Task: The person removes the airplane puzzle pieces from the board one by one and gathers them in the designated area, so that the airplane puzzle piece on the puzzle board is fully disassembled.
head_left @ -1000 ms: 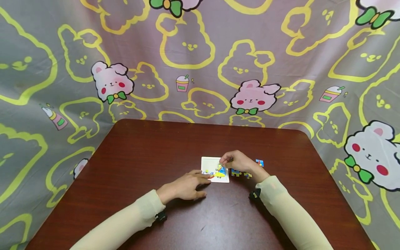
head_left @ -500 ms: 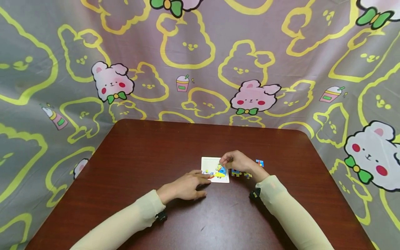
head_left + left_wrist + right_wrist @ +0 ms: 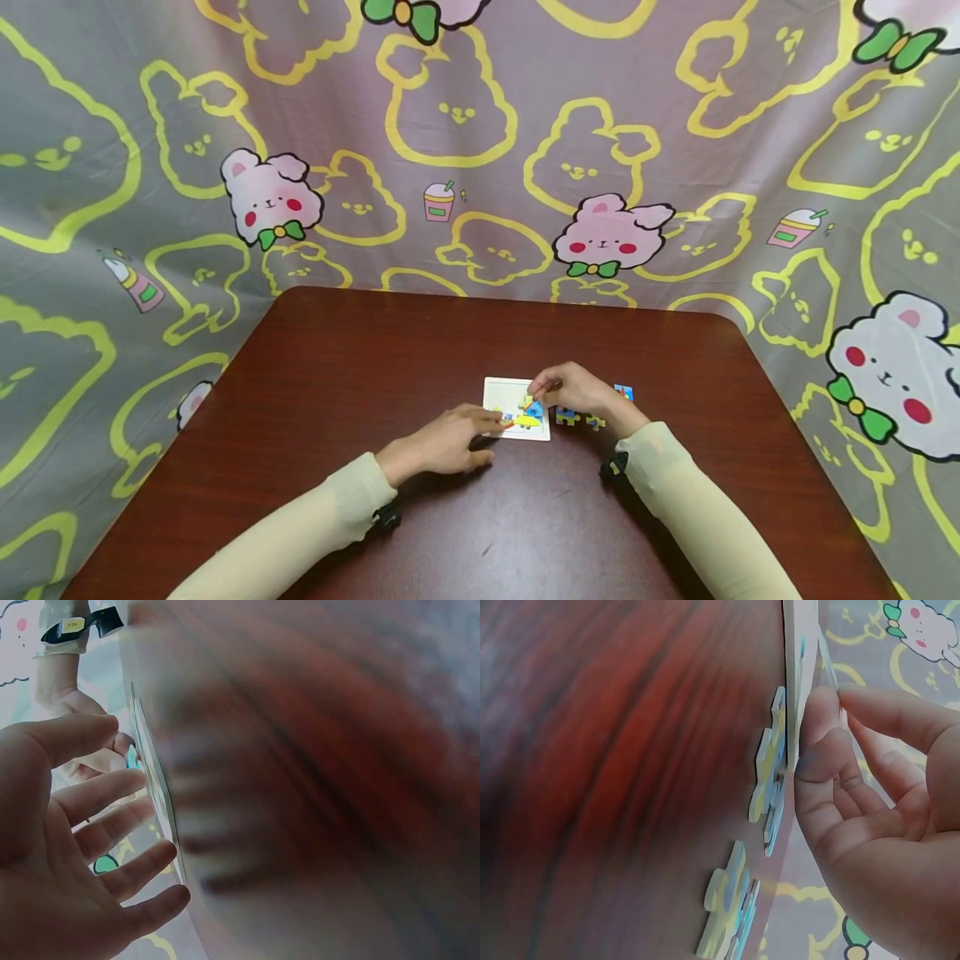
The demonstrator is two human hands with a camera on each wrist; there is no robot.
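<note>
Head view: the puzzle board (image 3: pixel 502 393) lies flat on the counter (image 3: pixel 375 358), centre to slightly right. Its upper left is bare and cream-coloured; a yellow shape and patches of blue and red show along its lower right. Left hand (image 3: pixel 446 440) reaches in from the left, palm down, fingers extended and tips over the board's lower left corner; thumb apart, on the near side. Right hand (image 3: pixel 573 390) is bent over the board's right edge, fingertips drawn together above the picture area. Loose pieces (image 3: pixel 567 416) in blue and yellow sit just right of the board, partly hidden by the right wrist. Both arms wear pale sleeves (image 3: pixel 663 475) with a small black device at each wrist. A grey curtain (image 3: pixel 480 125) with cartoon rabbits hangs behind.

Left wrist view: left-hand fingers wide, separated, gripping nothing; board seen edge-on at the fingertips. Right hand is behind, a bit of blue at its tips. Counter surface blurred.

Right wrist view: right-hand fingers narrow, pinching a thin puzzle piece (image 3: pixel 828 661) seen nearly edge-on and tilted beside the board; cannot tell its printed face. Loose pieces lie flat, some right beside the board, others farther off.
</note>
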